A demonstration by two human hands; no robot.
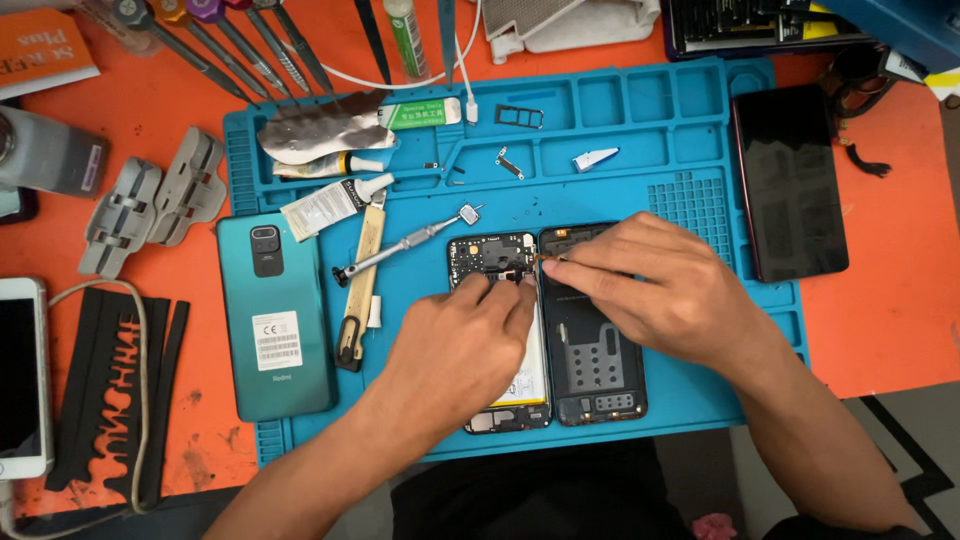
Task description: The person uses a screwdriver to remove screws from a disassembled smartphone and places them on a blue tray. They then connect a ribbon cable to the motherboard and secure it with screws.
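Hands work over blue mat on orange bench.

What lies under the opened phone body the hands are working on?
The blue work mat lies under the opened phone body. The left hand covers its middle, so that part stays hidden.

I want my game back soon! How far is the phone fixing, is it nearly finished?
Done: the teal back cover is off and lies beside the mat. In hand: the left hand steadies the opened phone, while the right hand works a thin tool at its top, next to the dark inner frame. Left: the phone is open, the screwdriver lies loose, so probably not nearly finished.
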